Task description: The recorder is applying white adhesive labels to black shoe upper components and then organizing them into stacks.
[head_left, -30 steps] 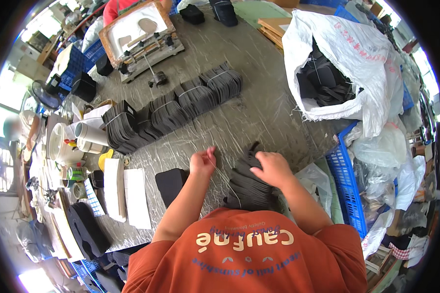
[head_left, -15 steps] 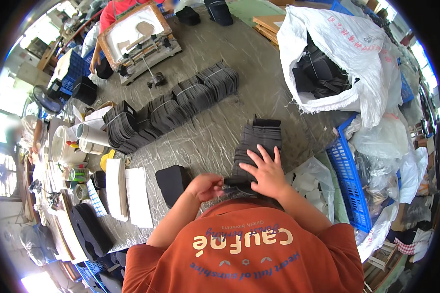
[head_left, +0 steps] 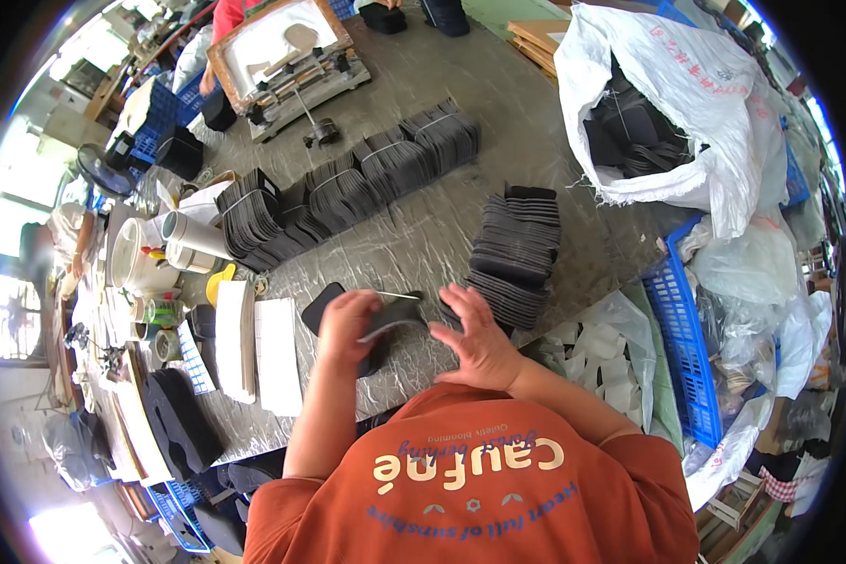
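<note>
My left hand (head_left: 346, 327) is closed on a bendy black pad (head_left: 397, 316), curved, with a grey edge. A thin pale strip (head_left: 397, 295) shows along its far side; I cannot make out what it is. My right hand (head_left: 479, 340), fingers spread, is just right of that pad and beside the near end of a long stack of black pads (head_left: 515, 254), holding nothing. More flat black pads (head_left: 321, 306) lie partly hidden behind my left hand.
Bundled rows of black pads (head_left: 348, 183) cross the table's middle. A white sack (head_left: 667, 85) of black pads and a blue crate (head_left: 681, 338) stand right. White paper stacks (head_left: 235, 343) and tubs lie left. At a wooden-framed screen (head_left: 287, 47), another person's arm shows.
My left hand has moved left and up, carrying a pad away from the stack. My right hand has come off the stack's top toward me. The view has shifted slightly.
</note>
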Action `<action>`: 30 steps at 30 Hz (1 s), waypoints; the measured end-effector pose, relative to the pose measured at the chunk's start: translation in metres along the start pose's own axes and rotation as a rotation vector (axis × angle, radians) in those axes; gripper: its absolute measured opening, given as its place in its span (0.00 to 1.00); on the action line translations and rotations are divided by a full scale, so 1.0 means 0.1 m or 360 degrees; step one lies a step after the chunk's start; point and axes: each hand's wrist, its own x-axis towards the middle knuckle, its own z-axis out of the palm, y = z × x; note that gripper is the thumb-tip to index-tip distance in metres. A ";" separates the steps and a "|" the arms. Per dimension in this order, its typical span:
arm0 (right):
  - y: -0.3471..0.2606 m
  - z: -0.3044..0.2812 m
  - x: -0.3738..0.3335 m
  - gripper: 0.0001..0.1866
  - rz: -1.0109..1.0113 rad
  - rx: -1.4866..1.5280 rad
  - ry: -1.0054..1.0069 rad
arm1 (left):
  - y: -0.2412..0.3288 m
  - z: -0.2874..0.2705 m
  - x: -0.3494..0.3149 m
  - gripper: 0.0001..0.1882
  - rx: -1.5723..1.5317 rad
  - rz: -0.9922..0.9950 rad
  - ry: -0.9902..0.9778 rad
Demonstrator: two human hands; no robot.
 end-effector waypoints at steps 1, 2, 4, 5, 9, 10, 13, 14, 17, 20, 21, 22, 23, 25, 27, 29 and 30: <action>0.01 0.05 0.02 0.51 -0.0016 -0.0022 0.0064 | -0.02 0.28 -0.12 0.06 -0.0092 -0.0016 -0.0059; 0.01 0.09 0.05 0.50 -0.0036 -0.0039 0.0130 | 0.00 0.49 -0.24 0.06 -0.0183 -0.0031 -0.0111; -0.06 0.06 0.15 0.43 0.0046 0.0109 0.0375 | -0.11 0.47 -0.22 0.07 0.0018 -0.0065 -0.0186; -0.10 0.02 0.19 0.36 0.0138 0.0251 0.0621 | -0.15 0.46 -0.21 0.08 0.0335 -0.0003 -0.0079; -0.10 -0.17 0.19 0.10 0.0070 0.0283 0.0418 | -0.07 0.43 -0.31 0.09 0.0733 0.0098 -0.0090; -0.15 -0.19 0.15 0.10 0.0075 0.0282 0.0423 | 0.02 0.38 -0.31 0.09 0.0857 0.0136 -0.0007; -0.19 -0.26 -0.07 0.09 0.0877 0.0748 0.1057 | 0.34 -0.14 -0.09 0.08 0.0821 0.0261 0.0518; -0.17 -0.26 -0.13 0.08 0.1109 0.0955 0.1225 | 0.44 -0.44 0.01 0.09 0.0688 0.0435 0.0581; 0.01 -0.21 -0.30 0.09 0.1384 0.1330 0.1248 | 0.64 -0.94 0.06 0.16 0.2440 0.0888 0.1177; 0.06 -0.21 -0.46 0.10 0.1643 0.1574 0.1288 | 0.69 -0.53 -0.22 0.13 0.2301 0.1341 0.0554; 0.09 -0.21 -0.54 0.09 0.1622 0.1547 0.1369 | 0.56 -0.33 -0.33 0.12 0.2383 0.1402 0.0089; 0.14 -0.21 -0.62 0.09 0.1597 0.1515 0.1448 | 0.38 -0.06 -0.40 0.11 0.2428 0.1449 -0.0383; 0.19 -0.21 -0.68 0.08 0.1524 0.1453 0.1481 | 0.22 0.25 -0.40 0.13 0.2827 0.1035 -0.0903; 0.13 -0.29 -0.65 0.07 0.1291 0.1080 0.1395 | -0.31 0.51 -0.45 0.19 0.2580 0.1639 -0.0938; 0.00 -0.38 -0.57 0.06 0.1041 0.0810 0.1254 | -0.72 0.59 -0.27 0.20 0.2601 0.1875 -0.0896; -0.08 -0.39 -0.57 0.06 0.0893 0.0809 0.1136 | -0.95 0.61 -0.10 0.24 0.2780 0.1780 -0.0774; -0.08 -0.37 -0.61 0.06 0.0935 0.0824 0.1128 | -0.96 0.63 -0.07 0.24 0.2774 0.1790 -0.0791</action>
